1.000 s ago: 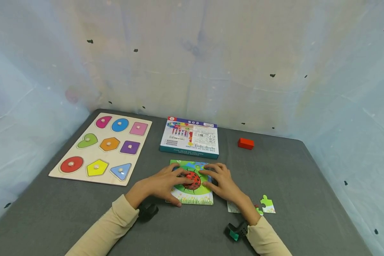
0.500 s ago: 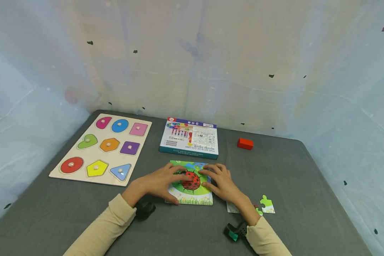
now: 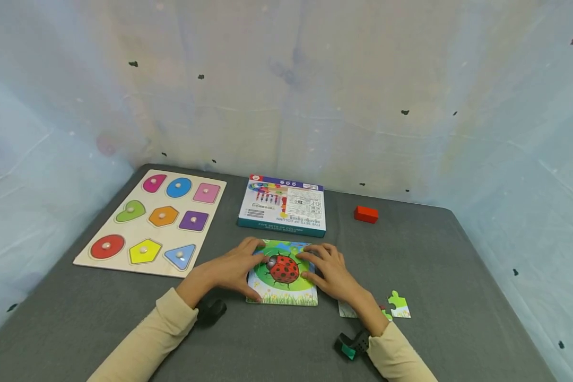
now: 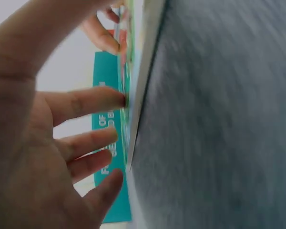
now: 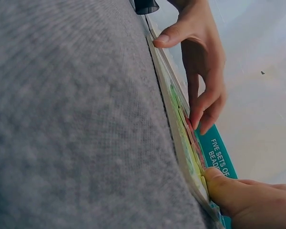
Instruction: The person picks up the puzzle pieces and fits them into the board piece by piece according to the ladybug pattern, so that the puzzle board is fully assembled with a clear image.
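A square ladybug jigsaw puzzle (image 3: 284, 269) lies flat on the dark cloth, its picture showing a red spotted ladybug on green. My left hand (image 3: 231, 270) spreads over its left side, thumb at the near left corner and fingertips by the far left edge. On the right side, my right hand (image 3: 331, 273) rests its fingertips and thumb on the picture. The right wrist view shows the puzzle (image 5: 183, 138) edge-on, with the right thumb (image 5: 217, 179) pressed against its surface. Loose puzzle pieces (image 3: 400, 306) lie beside my right wrist, some partly hidden beneath it.
A wooden shape board (image 3: 157, 249) with knobbed pieces lies at the left. Behind the puzzle is a flat beaded-boxes carton (image 3: 281, 204). A red block (image 3: 365, 214) sits at the back right. Pale sheeting (image 3: 286, 132) hangs beyond the table.
My left hand has drawn back to the left across the puzzle, uncovering the ladybug's head. The right hand stays in nearly the same place.
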The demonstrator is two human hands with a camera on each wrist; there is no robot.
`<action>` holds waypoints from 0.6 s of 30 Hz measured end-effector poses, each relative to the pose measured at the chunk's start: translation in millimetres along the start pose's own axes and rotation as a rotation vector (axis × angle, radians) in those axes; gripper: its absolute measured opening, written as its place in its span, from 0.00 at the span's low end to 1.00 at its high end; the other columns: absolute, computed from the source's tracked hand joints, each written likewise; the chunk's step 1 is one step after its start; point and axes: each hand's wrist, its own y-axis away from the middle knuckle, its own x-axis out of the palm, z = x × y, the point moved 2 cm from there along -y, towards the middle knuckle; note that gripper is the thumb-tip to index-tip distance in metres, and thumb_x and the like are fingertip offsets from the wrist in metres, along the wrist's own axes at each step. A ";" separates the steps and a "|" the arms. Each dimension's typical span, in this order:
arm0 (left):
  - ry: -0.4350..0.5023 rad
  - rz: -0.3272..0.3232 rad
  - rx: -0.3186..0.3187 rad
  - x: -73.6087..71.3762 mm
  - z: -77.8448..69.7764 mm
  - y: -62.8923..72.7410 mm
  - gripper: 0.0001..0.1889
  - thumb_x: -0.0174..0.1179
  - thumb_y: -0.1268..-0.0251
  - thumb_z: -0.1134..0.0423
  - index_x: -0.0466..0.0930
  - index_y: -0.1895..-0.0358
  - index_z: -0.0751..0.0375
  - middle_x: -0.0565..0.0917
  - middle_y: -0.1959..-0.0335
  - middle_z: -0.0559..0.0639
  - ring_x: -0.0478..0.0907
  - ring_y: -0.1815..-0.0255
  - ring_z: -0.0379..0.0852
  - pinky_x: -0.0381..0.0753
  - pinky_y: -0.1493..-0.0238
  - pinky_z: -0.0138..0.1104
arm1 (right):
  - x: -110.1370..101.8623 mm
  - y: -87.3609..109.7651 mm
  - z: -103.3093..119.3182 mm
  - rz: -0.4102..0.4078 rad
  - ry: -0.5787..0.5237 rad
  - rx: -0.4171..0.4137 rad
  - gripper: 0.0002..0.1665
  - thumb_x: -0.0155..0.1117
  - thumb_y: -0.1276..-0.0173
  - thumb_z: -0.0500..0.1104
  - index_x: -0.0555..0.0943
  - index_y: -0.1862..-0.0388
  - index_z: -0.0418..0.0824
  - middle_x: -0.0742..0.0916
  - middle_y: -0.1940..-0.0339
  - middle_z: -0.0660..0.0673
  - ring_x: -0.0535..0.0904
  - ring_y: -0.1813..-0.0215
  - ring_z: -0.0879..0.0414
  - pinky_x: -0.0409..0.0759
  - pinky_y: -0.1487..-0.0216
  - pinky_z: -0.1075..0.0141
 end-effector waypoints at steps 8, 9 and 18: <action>-0.013 0.039 -0.023 -3.4 3.6 12.9 0.48 0.67 0.58 0.35 0.64 0.32 0.54 0.59 0.31 0.59 0.52 0.30 0.58 0.53 0.33 0.55 | -1.1 0.3 0.9 0.001 0.035 0.008 0.24 0.62 0.35 0.49 0.75 0.40 0.49 0.72 0.41 0.39 0.59 0.35 0.41 0.60 0.46 0.43; -0.008 0.039 -0.022 -3.3 4.2 13.4 0.48 0.67 0.58 0.34 0.64 0.31 0.54 0.59 0.30 0.58 0.52 0.30 0.58 0.53 0.33 0.55 | -1.3 0.2 1.0 -0.001 0.035 0.004 0.24 0.62 0.35 0.49 0.75 0.40 0.49 0.72 0.41 0.39 0.59 0.36 0.40 0.60 0.46 0.43; 0.016 0.019 -0.002 -0.5 10.0 13.4 0.51 0.68 0.60 0.34 0.63 0.33 0.59 0.59 0.30 0.58 0.53 0.29 0.58 0.51 0.32 0.54 | -10.2 7.8 -2.1 0.025 -0.103 -0.002 0.32 0.58 0.32 0.48 0.64 0.30 0.44 0.67 0.34 0.39 0.58 0.33 0.44 0.59 0.41 0.42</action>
